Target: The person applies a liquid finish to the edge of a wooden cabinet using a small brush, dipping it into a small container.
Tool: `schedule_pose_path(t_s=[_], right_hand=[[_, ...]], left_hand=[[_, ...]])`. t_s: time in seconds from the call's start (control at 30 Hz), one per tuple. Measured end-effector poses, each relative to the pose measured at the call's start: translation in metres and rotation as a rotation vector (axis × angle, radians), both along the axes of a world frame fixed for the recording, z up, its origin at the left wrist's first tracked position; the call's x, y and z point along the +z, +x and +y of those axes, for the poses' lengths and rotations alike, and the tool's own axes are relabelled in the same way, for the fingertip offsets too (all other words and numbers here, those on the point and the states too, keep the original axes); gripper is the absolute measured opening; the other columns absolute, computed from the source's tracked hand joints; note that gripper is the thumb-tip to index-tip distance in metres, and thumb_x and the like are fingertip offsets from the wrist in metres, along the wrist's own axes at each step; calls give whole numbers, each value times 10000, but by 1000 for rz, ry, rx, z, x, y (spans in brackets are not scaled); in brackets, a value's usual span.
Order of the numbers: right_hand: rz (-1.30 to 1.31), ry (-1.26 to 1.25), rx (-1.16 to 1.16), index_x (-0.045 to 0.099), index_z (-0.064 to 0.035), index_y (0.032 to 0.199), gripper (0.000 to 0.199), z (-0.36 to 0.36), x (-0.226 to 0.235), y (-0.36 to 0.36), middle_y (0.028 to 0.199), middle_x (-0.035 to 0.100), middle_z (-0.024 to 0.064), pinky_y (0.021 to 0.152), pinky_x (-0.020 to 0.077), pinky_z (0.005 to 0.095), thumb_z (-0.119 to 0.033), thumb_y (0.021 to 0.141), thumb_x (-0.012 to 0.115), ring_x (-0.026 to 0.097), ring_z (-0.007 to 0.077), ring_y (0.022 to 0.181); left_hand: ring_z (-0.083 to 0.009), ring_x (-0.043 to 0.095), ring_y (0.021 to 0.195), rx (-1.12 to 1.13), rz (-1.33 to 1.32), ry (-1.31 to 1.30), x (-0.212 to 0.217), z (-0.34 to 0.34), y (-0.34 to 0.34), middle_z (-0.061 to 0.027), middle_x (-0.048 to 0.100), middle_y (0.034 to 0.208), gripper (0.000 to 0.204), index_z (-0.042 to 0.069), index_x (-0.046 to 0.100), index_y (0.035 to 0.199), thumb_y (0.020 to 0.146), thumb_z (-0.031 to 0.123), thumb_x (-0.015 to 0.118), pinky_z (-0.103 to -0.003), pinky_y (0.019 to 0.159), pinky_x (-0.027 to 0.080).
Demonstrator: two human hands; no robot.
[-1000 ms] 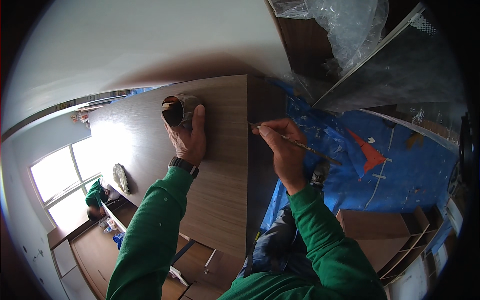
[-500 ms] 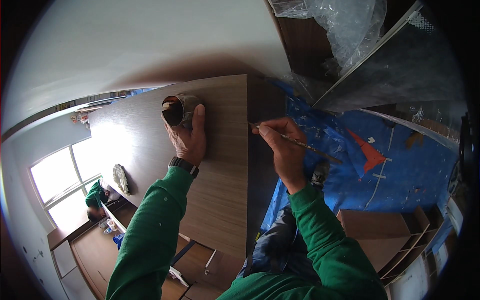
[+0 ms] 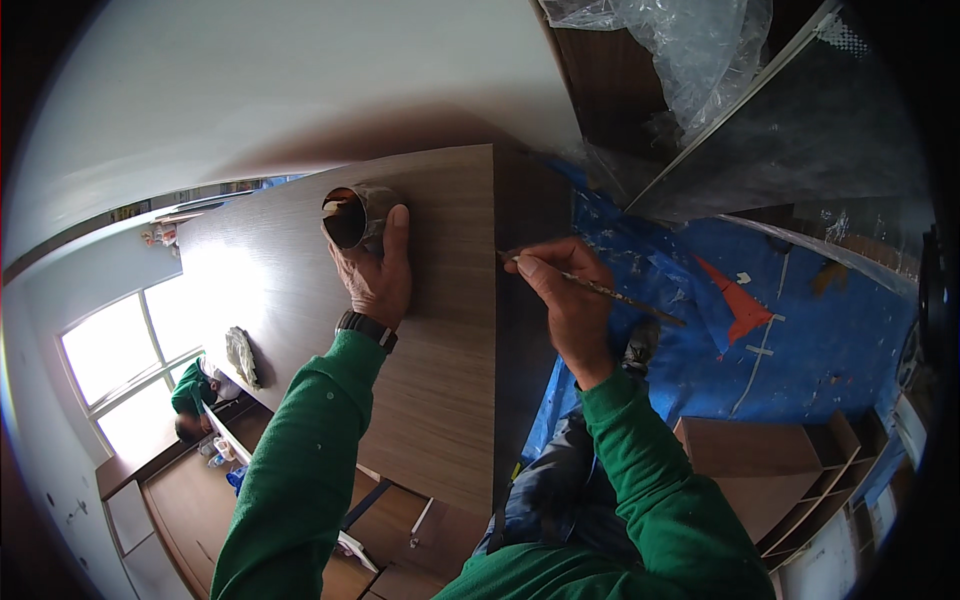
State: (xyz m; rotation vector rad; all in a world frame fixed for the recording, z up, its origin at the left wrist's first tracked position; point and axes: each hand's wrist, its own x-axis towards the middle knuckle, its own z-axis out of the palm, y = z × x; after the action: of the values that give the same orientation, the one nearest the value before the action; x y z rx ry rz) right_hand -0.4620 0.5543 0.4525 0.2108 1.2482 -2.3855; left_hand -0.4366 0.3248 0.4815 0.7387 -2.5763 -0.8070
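Note:
My left hand is wrapped around a small cylindrical can, tilted so its open mouth shows a dark inside. The can is against or just above the broad wood-grain panel; I cannot tell which. Between the thumb and fingers of my right hand is a thin, paint-stained brush. Its tip is at the panel's right-hand vertical edge, partly hidden by the fingers, and its handle slants down to the right.
Blue sheeting covers the floor at right, with a torn red piece on it. A brown shelf unit stands lower right. Clear plastic hangs at upper right. Far left, a person in green bends near a window.
The brush tip has shifted very slightly down along the panel's edge. Both hands keep nearly the same place and grip.

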Motion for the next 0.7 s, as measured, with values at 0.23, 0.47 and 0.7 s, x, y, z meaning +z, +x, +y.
schedule_pose_path(t_s=[0.23, 0.47, 0.7], right_hand=[[-1, -7, 17, 655, 15, 963, 58, 3, -3, 4, 939, 732, 116, 782, 568, 257, -19, 924, 681, 711, 152, 901], [-27, -30, -27, 662, 3, 977, 59, 0, -1, 2, 953, 734, 114, 790, 555, 246, -34, 935, 678, 699, 136, 904], [-43, -21, -11, 662, 4, 990, 73, 0, 0, 0, 957, 737, 120, 775, 550, 239, -48, 942, 680, 698, 132, 907]], left_hand=[[-359, 523, 1145, -22, 8, 7, 0, 0, 0, -202, 520, 1207, 616, -12, 488, 1304, 918, 411, 716, -486, 995, 406], [-364, 526, 1139, -6, 7, 20, 0, -1, 0, -205, 521, 1204, 618, -13, 495, 1295, 915, 420, 719, -488, 991, 406], [-366, 527, 1128, -25, 22, 3, 2, 1, 0, -206, 522, 1197, 608, -15, 500, 1290, 917, 414, 716, -490, 981, 406]])
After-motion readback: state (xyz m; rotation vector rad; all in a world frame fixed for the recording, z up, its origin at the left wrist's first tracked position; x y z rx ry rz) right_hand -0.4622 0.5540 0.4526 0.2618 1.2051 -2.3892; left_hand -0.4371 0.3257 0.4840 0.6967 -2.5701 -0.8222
